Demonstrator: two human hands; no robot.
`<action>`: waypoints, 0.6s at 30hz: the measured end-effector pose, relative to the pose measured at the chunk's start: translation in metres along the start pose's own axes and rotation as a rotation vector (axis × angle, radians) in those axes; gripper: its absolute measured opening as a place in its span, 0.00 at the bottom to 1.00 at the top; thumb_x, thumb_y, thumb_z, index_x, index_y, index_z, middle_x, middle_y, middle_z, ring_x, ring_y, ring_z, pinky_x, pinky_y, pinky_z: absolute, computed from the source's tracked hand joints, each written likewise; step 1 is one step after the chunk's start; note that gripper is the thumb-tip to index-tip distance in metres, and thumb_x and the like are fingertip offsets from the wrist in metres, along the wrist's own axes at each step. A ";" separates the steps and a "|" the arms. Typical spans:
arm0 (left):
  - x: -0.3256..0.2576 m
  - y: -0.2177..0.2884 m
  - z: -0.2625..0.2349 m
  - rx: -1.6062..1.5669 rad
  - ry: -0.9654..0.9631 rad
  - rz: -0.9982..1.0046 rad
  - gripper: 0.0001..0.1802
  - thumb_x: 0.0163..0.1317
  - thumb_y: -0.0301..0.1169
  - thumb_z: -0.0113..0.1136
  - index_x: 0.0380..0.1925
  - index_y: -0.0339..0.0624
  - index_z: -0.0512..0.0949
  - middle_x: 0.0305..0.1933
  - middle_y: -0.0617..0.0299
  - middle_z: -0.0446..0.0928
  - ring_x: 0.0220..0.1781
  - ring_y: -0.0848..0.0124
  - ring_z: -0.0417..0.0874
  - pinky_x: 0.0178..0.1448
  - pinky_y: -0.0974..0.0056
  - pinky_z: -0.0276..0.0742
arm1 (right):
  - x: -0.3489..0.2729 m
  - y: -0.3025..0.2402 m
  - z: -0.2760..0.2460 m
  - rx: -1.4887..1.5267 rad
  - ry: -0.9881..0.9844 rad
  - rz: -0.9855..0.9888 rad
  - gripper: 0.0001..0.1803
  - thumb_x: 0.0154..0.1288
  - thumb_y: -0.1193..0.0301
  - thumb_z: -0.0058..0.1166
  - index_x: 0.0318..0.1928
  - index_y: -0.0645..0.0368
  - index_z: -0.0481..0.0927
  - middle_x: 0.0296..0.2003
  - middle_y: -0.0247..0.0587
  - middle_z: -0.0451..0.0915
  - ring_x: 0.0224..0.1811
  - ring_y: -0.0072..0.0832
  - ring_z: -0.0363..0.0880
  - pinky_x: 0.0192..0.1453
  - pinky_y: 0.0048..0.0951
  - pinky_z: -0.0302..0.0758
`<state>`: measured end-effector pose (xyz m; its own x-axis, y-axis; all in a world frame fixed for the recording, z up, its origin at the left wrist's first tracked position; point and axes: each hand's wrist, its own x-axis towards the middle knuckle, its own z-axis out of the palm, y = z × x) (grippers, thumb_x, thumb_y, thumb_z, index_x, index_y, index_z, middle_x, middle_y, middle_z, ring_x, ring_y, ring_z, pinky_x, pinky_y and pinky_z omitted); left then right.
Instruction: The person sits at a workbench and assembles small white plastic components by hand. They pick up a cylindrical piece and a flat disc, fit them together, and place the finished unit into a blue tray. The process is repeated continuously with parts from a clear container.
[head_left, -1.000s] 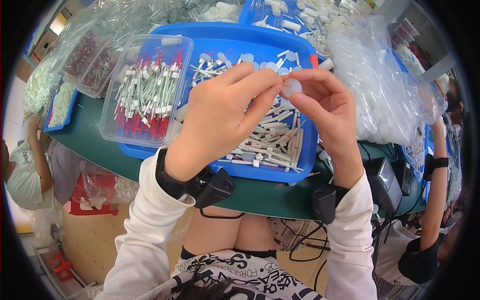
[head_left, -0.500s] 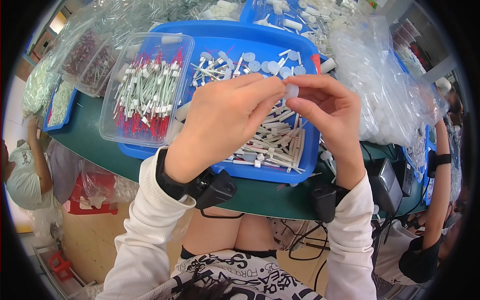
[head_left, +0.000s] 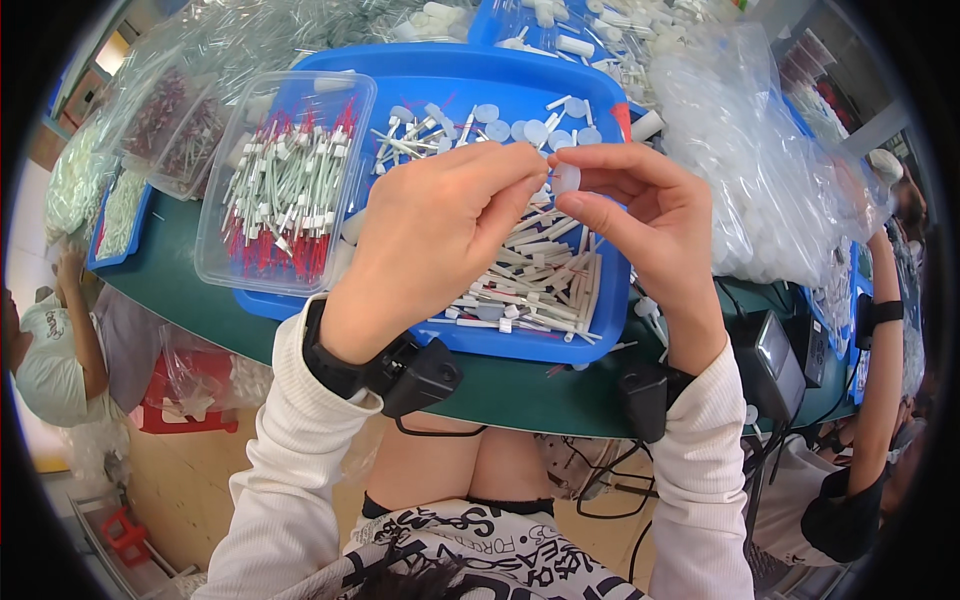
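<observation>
Over the blue tray (head_left: 420, 70), my two hands meet at the fingertips. My right hand (head_left: 650, 205) pinches a small translucent white plastic cap (head_left: 567, 178) between thumb and fingers. My left hand (head_left: 430, 230) is closed in a pinch right beside the cap; a bit of thin red wire shows at its fingertips, and the rest is hidden behind the hand. Below the hands, the tray holds many white tube-like pieces (head_left: 560, 285), some with red wires. Loose translucent discs (head_left: 535, 132) lie in its far part, next to more white pieces with stems.
A clear plastic box (head_left: 210, 255) full of white pieces with red wires stands at the tray's left. Bags of white parts (head_left: 740, 180) lie to the right, by a black device (head_left: 772, 365) with cables. Other people sit at both sides of the green table (head_left: 190, 290).
Both hands have shifted slightly left in the picture, as have the tray and box. The pinch on the cap is kept.
</observation>
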<state>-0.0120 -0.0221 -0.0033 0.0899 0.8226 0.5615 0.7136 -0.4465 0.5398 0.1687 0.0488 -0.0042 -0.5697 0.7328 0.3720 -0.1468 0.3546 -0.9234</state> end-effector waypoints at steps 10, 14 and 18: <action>0.000 0.004 -0.002 0.006 -0.143 -0.088 0.10 0.64 0.26 0.50 0.45 0.38 0.74 0.32 0.54 0.79 0.28 0.59 0.79 0.34 0.64 0.73 | 0.001 0.004 0.001 -0.021 -0.017 -0.039 0.14 0.54 0.80 0.62 0.43 0.66 0.81 0.41 0.42 0.83 0.42 0.26 0.82 0.51 0.26 0.76; -0.004 0.004 0.005 -0.139 -0.026 -0.082 0.16 0.65 0.25 0.47 0.53 0.39 0.68 0.31 0.53 0.79 0.31 0.53 0.80 0.36 0.62 0.73 | 0.000 0.005 0.001 -0.064 -0.019 -0.022 0.14 0.53 0.80 0.63 0.42 0.66 0.81 0.40 0.40 0.82 0.43 0.26 0.82 0.51 0.26 0.76; -0.006 -0.005 0.011 -0.100 0.058 -0.034 0.16 0.64 0.22 0.49 0.52 0.39 0.70 0.29 0.52 0.79 0.32 0.54 0.80 0.37 0.61 0.74 | 0.001 0.007 0.002 -0.079 -0.009 -0.055 0.14 0.52 0.80 0.64 0.42 0.66 0.81 0.40 0.40 0.82 0.43 0.26 0.81 0.51 0.26 0.76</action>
<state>-0.0087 -0.0205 -0.0165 0.0242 0.8174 0.5756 0.6421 -0.4540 0.6177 0.1659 0.0509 -0.0109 -0.5699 0.7060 0.4205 -0.1134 0.4392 -0.8912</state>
